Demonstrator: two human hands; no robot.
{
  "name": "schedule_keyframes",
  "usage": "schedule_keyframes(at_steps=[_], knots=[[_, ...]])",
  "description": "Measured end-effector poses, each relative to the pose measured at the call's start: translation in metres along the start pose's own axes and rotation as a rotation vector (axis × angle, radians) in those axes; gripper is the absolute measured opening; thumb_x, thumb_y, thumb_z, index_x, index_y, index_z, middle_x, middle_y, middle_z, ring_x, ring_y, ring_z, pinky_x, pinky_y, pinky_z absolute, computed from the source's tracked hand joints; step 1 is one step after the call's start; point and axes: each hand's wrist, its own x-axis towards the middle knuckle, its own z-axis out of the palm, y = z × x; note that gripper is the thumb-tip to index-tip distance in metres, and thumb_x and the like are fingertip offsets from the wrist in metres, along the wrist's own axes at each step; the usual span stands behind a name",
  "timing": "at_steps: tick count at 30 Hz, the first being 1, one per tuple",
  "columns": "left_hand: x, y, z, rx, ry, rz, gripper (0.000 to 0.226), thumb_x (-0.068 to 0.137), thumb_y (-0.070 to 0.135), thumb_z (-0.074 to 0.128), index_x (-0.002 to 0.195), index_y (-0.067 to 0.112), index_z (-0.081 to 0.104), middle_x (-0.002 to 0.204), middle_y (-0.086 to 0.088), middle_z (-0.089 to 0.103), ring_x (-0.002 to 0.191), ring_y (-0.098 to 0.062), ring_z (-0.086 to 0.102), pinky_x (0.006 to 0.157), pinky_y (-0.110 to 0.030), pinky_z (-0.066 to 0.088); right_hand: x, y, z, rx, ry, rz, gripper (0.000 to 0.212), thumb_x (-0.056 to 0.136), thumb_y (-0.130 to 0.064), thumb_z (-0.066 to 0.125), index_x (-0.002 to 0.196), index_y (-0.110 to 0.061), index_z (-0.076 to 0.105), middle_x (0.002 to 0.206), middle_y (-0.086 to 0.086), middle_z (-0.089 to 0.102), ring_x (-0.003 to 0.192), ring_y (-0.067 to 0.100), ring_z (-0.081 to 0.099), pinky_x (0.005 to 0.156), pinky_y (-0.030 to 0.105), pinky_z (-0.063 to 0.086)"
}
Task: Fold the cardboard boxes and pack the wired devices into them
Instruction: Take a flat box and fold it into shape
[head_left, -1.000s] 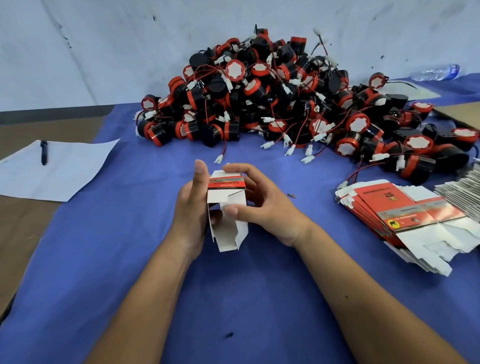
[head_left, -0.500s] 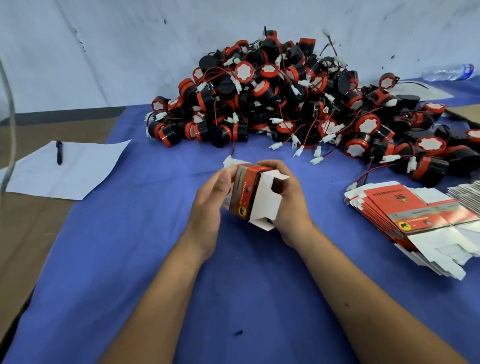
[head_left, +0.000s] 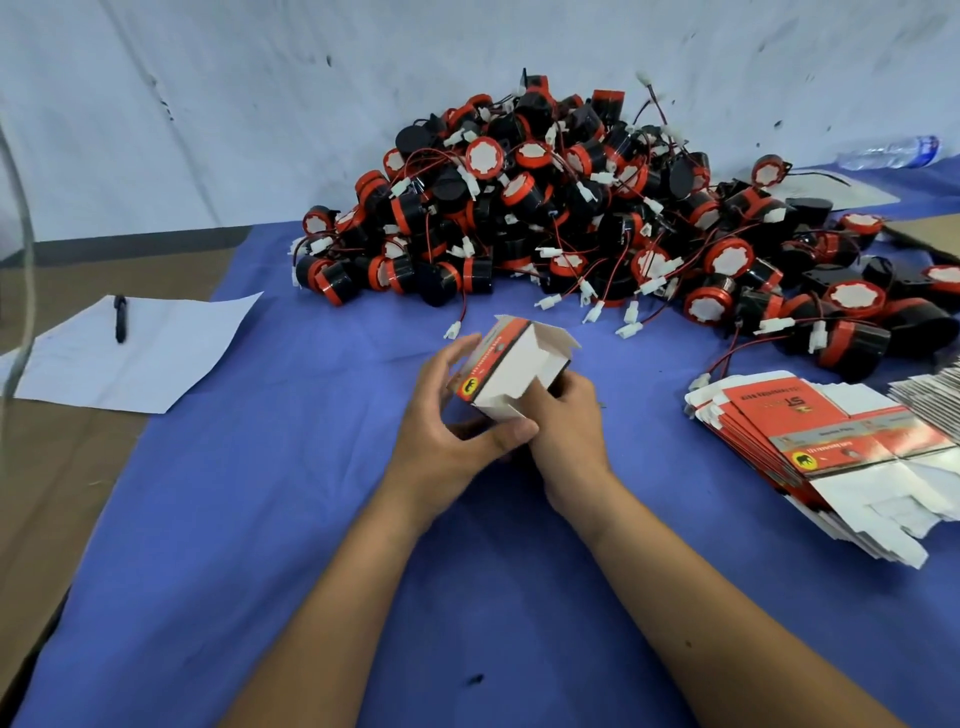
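Note:
A small red-and-white cardboard box (head_left: 511, 371) is held above the blue cloth at the centre, tilted, with its far end flaps standing open. My left hand (head_left: 452, 426) grips its left side, thumb under the near corner. My right hand (head_left: 563, 421) holds the right side, fingers curled at the box's near end. Behind lies a big heap of black-and-red wired devices (head_left: 571, 218) with white plugs. A stack of flat, unfolded boxes (head_left: 831, 441) lies to the right.
The blue cloth (head_left: 260, 519) covers the table. A white sheet (head_left: 130, 353) with a black pen (head_left: 120, 317) lies at the left on brown board. A plastic bottle (head_left: 891, 151) rests at the far right by the wall.
The box has been turned from upright to tilted on its side, and its end flaps now stand open. Both hands shifted their hold around it.

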Motion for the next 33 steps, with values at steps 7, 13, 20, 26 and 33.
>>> schedule_keyframes(at_steps=[7, 13, 20, 26, 33], knots=[[0.007, 0.005, -0.014, -0.333, 0.192, -0.198, 0.025, 0.075, 0.03, 0.079, 0.097, 0.019, 0.077, 0.096, -0.019, 0.07, 0.087, -0.021, 0.067, 0.078, -0.037, 0.053, -0.002, -0.01, 0.001, -0.123, -0.158, -0.146, 0.057, 0.085, -0.072, 0.056, 0.087, -0.017, 0.07, 0.082, 0.01, 0.069, 0.07, 0.019, 0.065, 0.049, 0.033, 0.047], [0.005, 0.01, -0.031, -0.176, -0.057, -0.242, 0.03, 0.077, 0.026, 0.071, 0.105, 0.02, 0.078, 0.099, -0.003, 0.072, 0.091, -0.016, 0.067, 0.073, -0.023, 0.052, 0.012, -0.013, -0.02, -0.059, -0.348, -0.145, 0.065, 0.083, -0.071, 0.049, 0.14, -0.04, 0.054, 0.131, -0.009, 0.065, 0.12, -0.001, 0.06, 0.102, 0.028, 0.05], [0.003, 0.012, -0.027, -0.058, 0.029, -0.274, 0.06, 0.057, 0.048, 0.076, 0.093, 0.004, 0.056, 0.087, -0.01, 0.06, 0.083, -0.023, 0.055, 0.065, -0.035, 0.037, 0.007, -0.014, -0.016, -0.081, -0.444, -0.103, 0.037, 0.086, -0.034, 0.073, 0.122, -0.026, 0.072, 0.115, 0.022, 0.067, 0.107, 0.027, 0.067, 0.097, 0.046, 0.053], [0.006, 0.006, -0.01, -0.242, 0.188, -0.155, 0.05, 0.081, 0.036, 0.069, 0.13, 0.035, 0.06, 0.126, -0.002, 0.067, 0.108, -0.017, 0.065, 0.09, -0.034, 0.053, -0.003, -0.009, 0.0, 0.175, -0.261, -0.015, 0.023, 0.087, -0.028, 0.075, 0.103, -0.018, 0.062, 0.101, 0.011, 0.063, 0.093, 0.025, 0.064, 0.086, 0.047, 0.053], [0.002, 0.007, 0.015, -0.621, 0.332, -0.203, 0.06, 0.095, 0.047, 0.064, 0.148, 0.024, 0.048, 0.134, -0.013, 0.065, 0.121, -0.026, 0.065, 0.102, -0.04, 0.054, -0.009, -0.007, 0.017, 0.398, -0.092, 0.014, 0.03, 0.098, -0.023, 0.069, 0.093, -0.015, 0.04, 0.086, 0.009, 0.05, 0.086, 0.027, 0.063, 0.079, 0.045, 0.06]])
